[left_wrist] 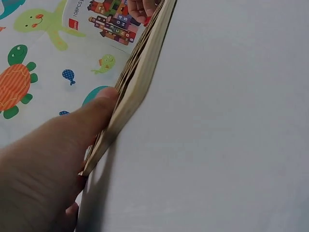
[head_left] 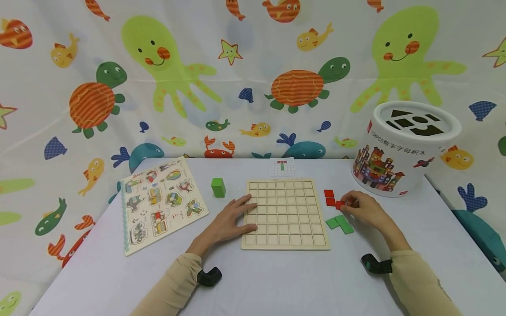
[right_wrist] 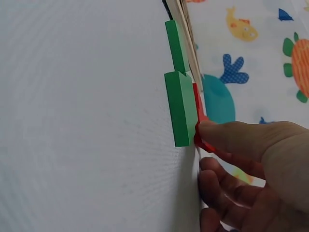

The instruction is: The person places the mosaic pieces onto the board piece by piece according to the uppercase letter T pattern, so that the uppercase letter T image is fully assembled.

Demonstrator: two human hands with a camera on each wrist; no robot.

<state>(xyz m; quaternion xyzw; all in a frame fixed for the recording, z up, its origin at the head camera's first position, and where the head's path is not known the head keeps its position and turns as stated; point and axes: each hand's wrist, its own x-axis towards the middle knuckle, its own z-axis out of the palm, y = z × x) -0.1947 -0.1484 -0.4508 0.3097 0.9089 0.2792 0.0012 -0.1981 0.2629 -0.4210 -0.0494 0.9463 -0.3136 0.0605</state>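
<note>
A wooden grid board lies in the middle of the table in the head view. My left hand rests on its left edge with spread, fairly straight fingers; in the left wrist view the thumb lies along the board's rim. Right of the board, my right hand pinches a red square tile between thumb and fingers, low at the table. Two more red tiles lie beside it. Nearer me are green tiles, which also show next to the thumb in the right wrist view.
Behind the board lies a small pattern card with a red and green T. A green block stands to the left, near a picture puzzle board. At the back right stands a large white bucket with a slotted lid.
</note>
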